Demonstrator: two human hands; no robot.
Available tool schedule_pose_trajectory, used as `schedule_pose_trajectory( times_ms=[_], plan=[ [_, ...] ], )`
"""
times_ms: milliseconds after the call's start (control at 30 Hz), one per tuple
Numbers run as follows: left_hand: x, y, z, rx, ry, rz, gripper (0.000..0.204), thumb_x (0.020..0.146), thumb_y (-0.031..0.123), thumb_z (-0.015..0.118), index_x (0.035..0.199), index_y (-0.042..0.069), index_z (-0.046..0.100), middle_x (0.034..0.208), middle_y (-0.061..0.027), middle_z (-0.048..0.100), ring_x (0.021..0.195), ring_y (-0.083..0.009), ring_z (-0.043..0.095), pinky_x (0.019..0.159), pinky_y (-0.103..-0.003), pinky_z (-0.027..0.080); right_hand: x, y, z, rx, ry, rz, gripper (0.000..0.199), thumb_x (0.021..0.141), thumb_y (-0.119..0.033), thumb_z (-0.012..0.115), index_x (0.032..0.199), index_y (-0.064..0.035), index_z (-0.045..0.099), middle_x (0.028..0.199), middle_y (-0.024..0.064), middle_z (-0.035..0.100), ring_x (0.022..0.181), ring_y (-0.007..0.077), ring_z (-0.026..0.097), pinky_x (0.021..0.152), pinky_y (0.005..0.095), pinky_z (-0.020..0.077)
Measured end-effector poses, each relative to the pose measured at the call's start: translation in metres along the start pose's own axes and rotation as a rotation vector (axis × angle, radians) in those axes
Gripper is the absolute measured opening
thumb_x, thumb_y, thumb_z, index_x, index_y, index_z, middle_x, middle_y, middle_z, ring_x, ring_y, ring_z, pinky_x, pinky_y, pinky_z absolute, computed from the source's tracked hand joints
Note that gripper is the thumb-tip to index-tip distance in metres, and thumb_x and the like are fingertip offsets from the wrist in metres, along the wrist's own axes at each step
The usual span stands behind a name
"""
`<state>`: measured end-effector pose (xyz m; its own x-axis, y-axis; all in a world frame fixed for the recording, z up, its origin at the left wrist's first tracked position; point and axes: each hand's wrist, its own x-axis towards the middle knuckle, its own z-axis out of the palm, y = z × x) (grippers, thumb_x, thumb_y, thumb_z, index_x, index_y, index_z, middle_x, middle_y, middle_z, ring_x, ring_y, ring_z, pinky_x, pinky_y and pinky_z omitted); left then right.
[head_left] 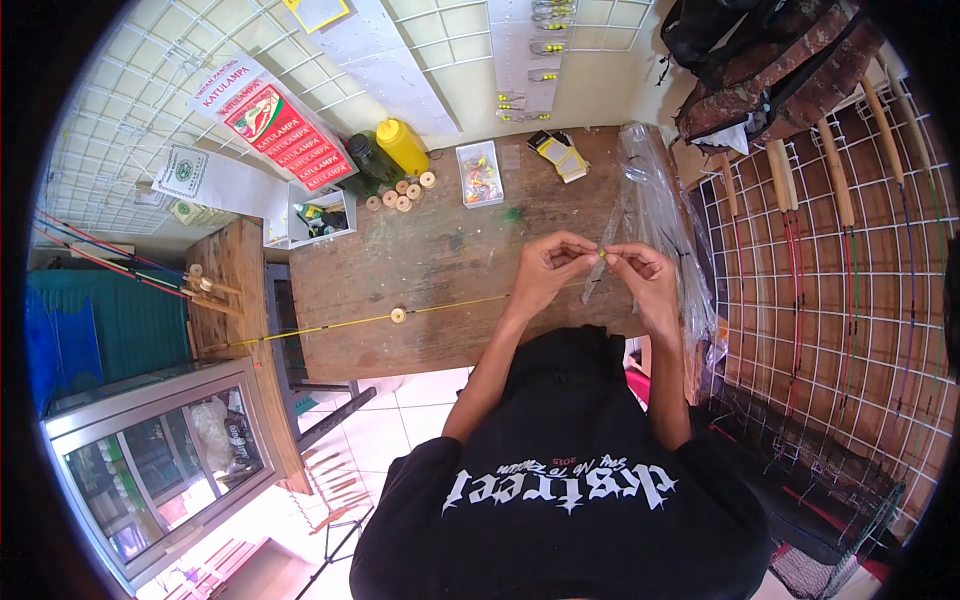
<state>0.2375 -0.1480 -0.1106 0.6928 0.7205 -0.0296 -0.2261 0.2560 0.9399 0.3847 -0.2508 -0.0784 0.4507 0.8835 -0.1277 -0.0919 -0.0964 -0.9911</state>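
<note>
Above the right part of the wooden table, my left hand [550,272] and my right hand [645,275] meet, thumbs and fingertips pinched together. Between the fingertips shows a small yellow bead-like piece [602,254]; its exact kind is too small to tell. A thin yellow fishing rod [345,324] lies across the table and runs toward my left forearm. On the rod sits a round wooden reel [398,315]. Just beyond my right hand, clear plastic sleeves [648,185] hang down along the table's right side.
At the table's back stand a white tray of small colourful pieces [481,175], a yellow squeeze bottle [402,147], several wooden spools [404,187], an open box [315,220] and a yellow-black packet [557,156]. Rods hang on a grid [800,270] at right; a glass cabinet [160,465] stands at left.
</note>
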Motion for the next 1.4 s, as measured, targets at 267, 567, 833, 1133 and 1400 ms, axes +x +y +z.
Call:
schedule_pose_trajectory(
  times_ms=[267,567,833,1133,1400],
  plan=[
    [0.000,0.001,0.002,-0.021,-0.010,0.004,0.019,0.084,0.001,0.072,0.101,-0.003,0.065,0.095,-0.0088,0.069,0.087,-0.0121,0.064,0.079,-0.025,0.051,0.000,0.005,-0.001,-0.029,-0.009,-0.010,0.014,0.088,-0.002,0.068,0.101,0.0012,0.070,0.089,0.0014,0.067,0.078,0.0046,0.058,0.069,0.0192,0.0451],
    [0.000,-0.002,0.004,0.022,0.041,0.016,0.020,0.083,0.000,0.073,0.101,-0.003,0.065,0.093,-0.0091,0.069,0.086,-0.0128,0.065,0.078,-0.025,0.052,-0.002,-0.001,0.000,-0.320,0.054,-0.184,0.011,0.086,-0.002,0.068,0.096,0.0012,0.069,0.087,0.0078,0.069,0.078,0.0119,0.063,0.070,0.0270,0.0479],
    [-0.002,-0.004,0.006,0.077,0.023,0.024,0.017,0.083,-0.001,0.072,0.099,-0.002,0.066,0.094,-0.0082,0.069,0.085,-0.0122,0.065,0.077,-0.025,0.052,-0.007,-0.023,0.008,-0.593,0.040,-0.282,0.008,0.086,-0.002,0.064,0.093,0.0028,0.065,0.086,0.0120,0.064,0.076,0.0222,0.064,0.070,0.0329,0.0490],
    [-0.002,0.000,0.007,0.232,-0.019,0.061,0.020,0.082,0.000,0.073,0.101,-0.003,0.067,0.092,-0.0083,0.070,0.086,-0.0118,0.065,0.079,-0.025,0.052,-0.007,-0.019,0.005,-0.537,0.021,-0.279,0.010,0.086,-0.003,0.066,0.094,0.0029,0.069,0.087,0.0116,0.066,0.080,0.0188,0.064,0.073,0.0290,0.0492],
    [-0.004,-0.008,0.008,0.215,-0.018,0.093,0.020,0.082,0.000,0.073,0.100,-0.002,0.066,0.095,-0.0075,0.068,0.090,-0.0124,0.064,0.081,-0.027,0.052,-0.005,0.003,-0.001,-0.448,0.053,-0.218,0.011,0.086,-0.003,0.066,0.096,0.0021,0.068,0.087,0.0107,0.068,0.077,0.0160,0.065,0.071,0.0288,0.0496]
  ],
)
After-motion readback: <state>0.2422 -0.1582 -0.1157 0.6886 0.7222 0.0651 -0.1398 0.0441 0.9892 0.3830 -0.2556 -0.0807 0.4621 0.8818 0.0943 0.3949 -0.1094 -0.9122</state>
